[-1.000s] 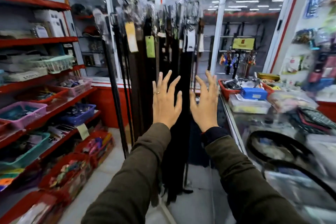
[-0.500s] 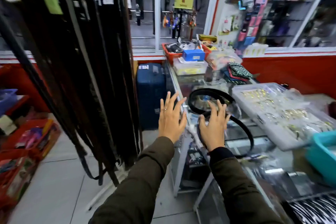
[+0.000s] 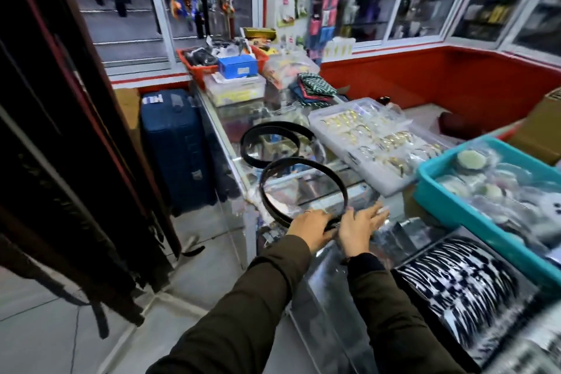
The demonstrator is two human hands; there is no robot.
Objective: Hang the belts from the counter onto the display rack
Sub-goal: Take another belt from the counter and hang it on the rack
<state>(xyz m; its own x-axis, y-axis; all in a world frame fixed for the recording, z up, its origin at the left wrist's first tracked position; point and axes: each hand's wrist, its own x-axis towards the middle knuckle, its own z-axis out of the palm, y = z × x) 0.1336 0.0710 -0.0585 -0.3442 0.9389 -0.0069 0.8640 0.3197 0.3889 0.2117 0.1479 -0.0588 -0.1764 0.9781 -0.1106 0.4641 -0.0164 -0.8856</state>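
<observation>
A black belt [image 3: 263, 191] lies coiled in two loops on the glass counter [image 3: 226, 123]; I cannot tell whether it is one strap or two. My left hand [image 3: 309, 229] covers the near end of the front loop, fingers curled over the strap. My right hand [image 3: 361, 226] is right beside it at the same end, fingers spread and flat on the counter. The display rack [image 3: 76, 161] fills the left side, crowded with dark hanging belts that reach almost to the floor.
A blue suitcase [image 3: 176, 149] stands on the floor between rack and counter. On the counter are a clear tray of gold buckles [image 3: 370, 143], a teal bin [image 3: 449, 200], black-and-white striped goods [image 3: 455, 282] and a red basket [image 3: 194, 68] at the back.
My view has swung right from the rack to the counter. Both hands came down from in front of the hanging belts onto the near end of the belt.
</observation>
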